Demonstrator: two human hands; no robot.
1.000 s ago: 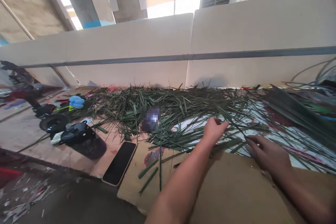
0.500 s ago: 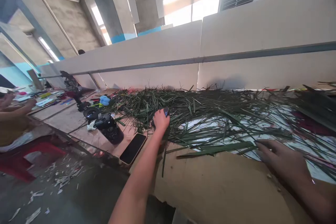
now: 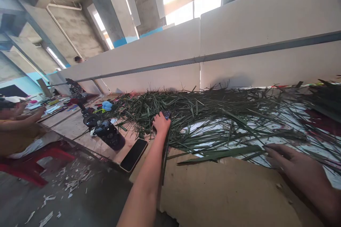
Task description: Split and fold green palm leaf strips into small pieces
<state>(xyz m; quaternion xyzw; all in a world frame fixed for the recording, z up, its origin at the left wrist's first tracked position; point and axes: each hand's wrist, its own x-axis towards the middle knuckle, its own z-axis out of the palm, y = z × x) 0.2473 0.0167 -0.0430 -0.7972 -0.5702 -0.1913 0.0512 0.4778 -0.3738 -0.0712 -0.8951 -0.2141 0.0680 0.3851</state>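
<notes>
My left hand reaches to the near edge of a heap of cut green leaves. Its fingers are closed over a small dark object with a bluish sheen, whose kind I cannot make out. At the right, my right hand pinches the tip of a long, flat green leaf. That leaf lies across the far edge of a brown cardboard sheet, pointing left. Thin leaf strips are strewn over white sheeting just beyond it.
A dark phone and a black bottle stand left of my arm. Further left, a person in a yellowish top sits by a red stool. Paper scraps litter the floor. A white partition runs behind the table.
The view has shifted slightly, bringing more of the person at the left into sight. Both hands keep nearly the same places, the right still at the leaf's tip.
</notes>
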